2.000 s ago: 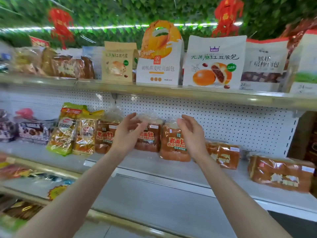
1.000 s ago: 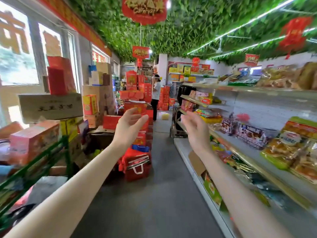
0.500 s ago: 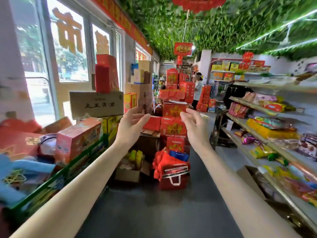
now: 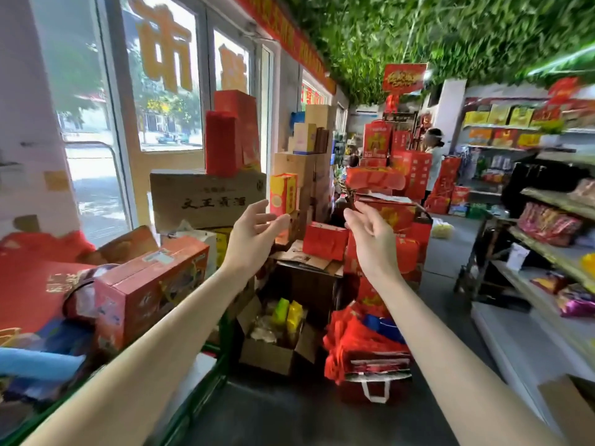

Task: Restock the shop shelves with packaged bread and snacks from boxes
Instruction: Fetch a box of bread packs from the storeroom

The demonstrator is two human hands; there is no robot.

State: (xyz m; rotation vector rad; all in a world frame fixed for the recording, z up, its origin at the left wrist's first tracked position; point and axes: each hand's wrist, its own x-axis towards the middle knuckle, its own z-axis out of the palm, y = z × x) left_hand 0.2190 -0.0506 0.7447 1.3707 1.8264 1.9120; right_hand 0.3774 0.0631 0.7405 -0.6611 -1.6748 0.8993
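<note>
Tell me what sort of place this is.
Most likely a small grocery shop. Shelves along the right carry packaged snacks, red gift boxes stand in stacks further in, and an open cardboard box of packets sits on the floor.

Left side: a large window (image 4: 167, 101) bears yellow characters. Before it sits a brown carton (image 4: 206, 197) printed in black characters, with two tall red boxes (image 4: 225, 143) upright on top and a red gift carton (image 4: 148, 291) lower and nearer. Overhead, green foliage (image 4: 450, 33) covers the ceiling and a red sign (image 4: 404, 77) hangs from it. On the grey floor (image 4: 289, 423) lies a heap of red bags (image 4: 363, 349), one white handle showing; far down the aisle a person (image 4: 434, 156) in a white top stands among stacked red cartons (image 4: 415, 175).
</note>
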